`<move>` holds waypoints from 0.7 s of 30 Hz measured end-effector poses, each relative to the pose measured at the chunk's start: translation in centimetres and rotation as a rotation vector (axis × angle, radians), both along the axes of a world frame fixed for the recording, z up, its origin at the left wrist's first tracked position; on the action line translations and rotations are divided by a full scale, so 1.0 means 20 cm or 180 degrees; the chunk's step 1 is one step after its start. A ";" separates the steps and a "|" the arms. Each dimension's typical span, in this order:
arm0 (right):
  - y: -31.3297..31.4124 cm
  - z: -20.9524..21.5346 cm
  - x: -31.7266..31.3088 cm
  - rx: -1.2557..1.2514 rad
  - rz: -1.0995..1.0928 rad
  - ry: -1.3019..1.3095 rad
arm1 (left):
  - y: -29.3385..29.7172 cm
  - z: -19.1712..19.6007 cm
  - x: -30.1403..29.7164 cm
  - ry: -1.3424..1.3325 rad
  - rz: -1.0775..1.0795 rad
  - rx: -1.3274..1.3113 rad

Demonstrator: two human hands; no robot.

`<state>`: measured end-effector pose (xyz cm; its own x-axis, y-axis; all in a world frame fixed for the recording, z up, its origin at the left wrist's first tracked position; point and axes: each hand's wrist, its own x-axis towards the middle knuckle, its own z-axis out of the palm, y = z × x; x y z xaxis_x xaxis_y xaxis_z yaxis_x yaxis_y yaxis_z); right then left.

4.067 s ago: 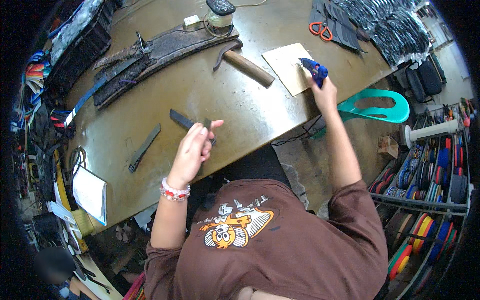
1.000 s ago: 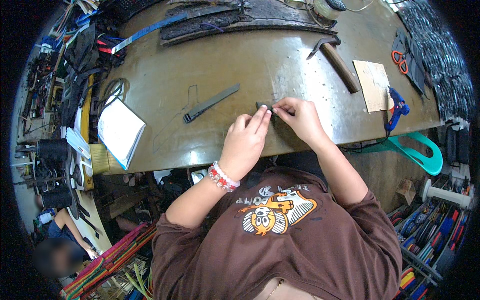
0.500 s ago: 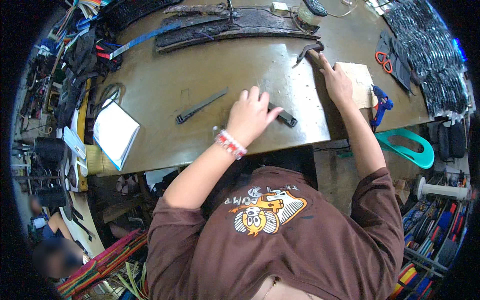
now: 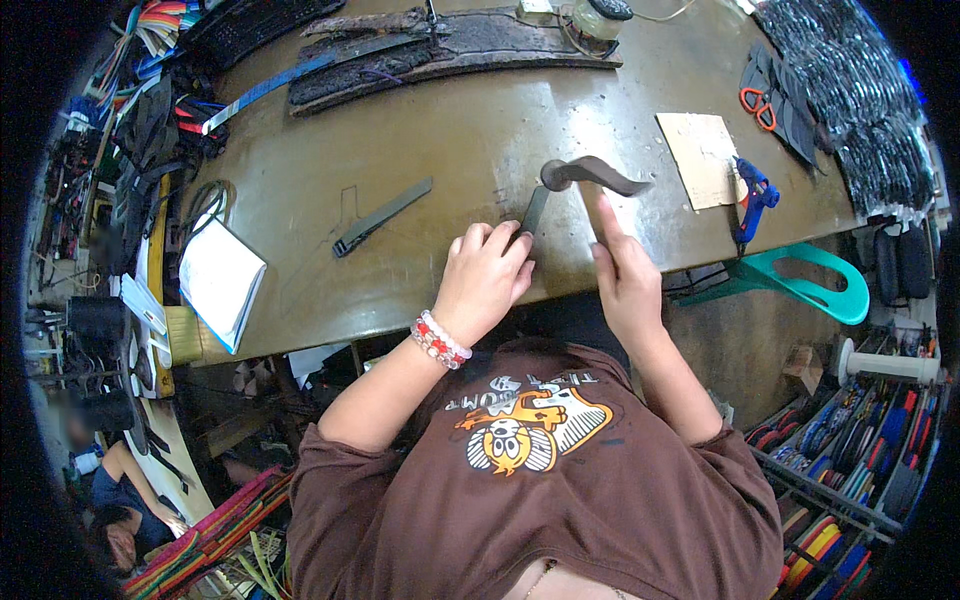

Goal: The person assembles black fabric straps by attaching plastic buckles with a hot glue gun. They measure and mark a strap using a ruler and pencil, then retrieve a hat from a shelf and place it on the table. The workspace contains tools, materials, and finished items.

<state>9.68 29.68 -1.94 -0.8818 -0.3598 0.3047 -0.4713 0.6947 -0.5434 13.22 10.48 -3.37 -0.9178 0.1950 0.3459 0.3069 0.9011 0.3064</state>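
Note:
My right hand (image 4: 630, 285) is wrapped round the wooden handle of a claw hammer (image 4: 600, 175), its index finger stretched along the handle. The dark metal head is raised close to the far end of a short dark strap (image 4: 536, 208); whether they touch I cannot tell. My left hand (image 4: 478, 275), with a red and clear bead bracelet on its wrist, pinches that strap near the table's front edge. The strap's near end is hidden under the fingers. Left of it, a second dark strap with a buckle (image 4: 385, 215) lies slantwise on the table.
A notepad (image 4: 225, 275) lies at the left edge of the brown table (image 4: 450, 120). To the right are a tan board (image 4: 695, 150), a blue glue gun (image 4: 757, 200) and orange-handled scissors (image 4: 757, 105). A charred-looking plank (image 4: 480, 55) lies at the back. A teal stool (image 4: 810, 280) stands below.
My right hand has picked up the hammer and brought it left and nearer, beside my left hand. The strap under my left hand has turned, pointing away from me.

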 end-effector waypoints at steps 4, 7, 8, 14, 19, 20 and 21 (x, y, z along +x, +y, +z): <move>-0.03 0.01 -0.08 0.0463 0.0047 -0.0254 | 0.01 -0.02 0.01 0.0012 0.0067 0.0098; -0.05 0.03 -0.09 -0.0395 0.0135 0.0063 | 0.03 -0.04 0.04 -0.0088 0.0206 0.0203; -0.05 0.04 -0.09 -0.0111 0.0173 -0.0132 | 0.04 -0.04 0.05 0.0015 0.0315 0.0279; 0.02 0.07 -0.33 -0.0107 0.0357 -0.0066 | -0.14 0.03 -0.03 0.0193 0.0271 0.0420; 0.18 -0.09 -0.57 0.0704 -0.0615 0.0938 | -0.68 0.07 0.03 0.0203 0.0726 0.0119; 0.20 -0.12 -0.58 0.0846 -0.0851 0.0603 | -0.76 0.05 0.05 0.0167 0.0721 0.0170; 0.21 -0.15 -0.59 0.0828 -0.0728 0.0820 | -0.82 0.03 0.08 -0.0070 0.0732 0.0189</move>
<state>-2.03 33.89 -4.85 -0.8549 -0.2577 0.4503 -0.3864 0.8954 -0.2212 14.75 -5.83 -2.68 -0.9431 -0.0401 0.3300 0.0884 0.9267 0.3652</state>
